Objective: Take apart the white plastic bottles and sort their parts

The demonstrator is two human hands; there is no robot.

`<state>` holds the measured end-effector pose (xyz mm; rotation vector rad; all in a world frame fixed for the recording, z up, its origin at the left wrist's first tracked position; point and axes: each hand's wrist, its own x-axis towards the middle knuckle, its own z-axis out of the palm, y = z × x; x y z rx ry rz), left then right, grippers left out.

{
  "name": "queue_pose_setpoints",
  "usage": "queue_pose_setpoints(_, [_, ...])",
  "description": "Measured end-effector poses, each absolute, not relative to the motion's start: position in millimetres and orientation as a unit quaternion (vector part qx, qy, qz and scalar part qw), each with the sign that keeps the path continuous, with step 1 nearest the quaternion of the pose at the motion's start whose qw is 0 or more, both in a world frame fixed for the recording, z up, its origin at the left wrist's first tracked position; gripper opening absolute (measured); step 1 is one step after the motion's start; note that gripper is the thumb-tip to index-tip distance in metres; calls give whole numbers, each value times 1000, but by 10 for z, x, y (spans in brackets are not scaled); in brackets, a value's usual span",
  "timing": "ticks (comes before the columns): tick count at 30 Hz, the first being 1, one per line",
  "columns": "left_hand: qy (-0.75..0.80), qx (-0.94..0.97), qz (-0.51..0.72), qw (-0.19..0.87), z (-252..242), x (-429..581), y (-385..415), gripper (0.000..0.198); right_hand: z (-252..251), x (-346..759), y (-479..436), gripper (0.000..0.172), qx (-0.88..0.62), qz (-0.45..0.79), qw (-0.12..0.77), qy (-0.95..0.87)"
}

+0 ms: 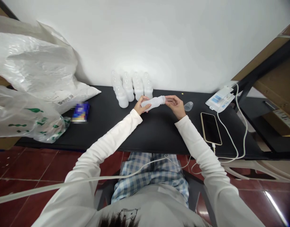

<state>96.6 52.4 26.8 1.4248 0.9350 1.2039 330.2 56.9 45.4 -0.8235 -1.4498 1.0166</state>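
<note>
Tilted over the table, a white plastic bottle (153, 103) lies in my left hand (142, 105), whose fingers and thumb wrap round its base end. My right hand (175, 105) pinches at the bottle's mouth, on a small clear piece (168, 100) mostly covered by the fingers. Just right of that hand, a clear cap (188, 106) lies on the table. Behind my left hand, several similar white bottles with clear domed caps (132, 85) stand in a row by the wall.
The black table (156, 135) meets a white wall. At left are large plastic bags (41, 69) and a blue packet (80, 112). A phone (211, 128) on a white cable and a white-and-blue box (220, 98) lie at right. Another cable (93, 178) crosses my lap.
</note>
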Motion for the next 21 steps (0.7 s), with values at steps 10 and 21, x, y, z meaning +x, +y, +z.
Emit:
queue_pose_setpoints(10, [442, 394, 339, 731, 475, 883, 600, 55, 499, 3223, 447, 32, -317, 412, 532, -668])
queue_pose_setpoints(21, [385, 385, 228, 807, 449, 782, 701, 61, 502, 3169, 409, 35, -352, 353, 521, -692])
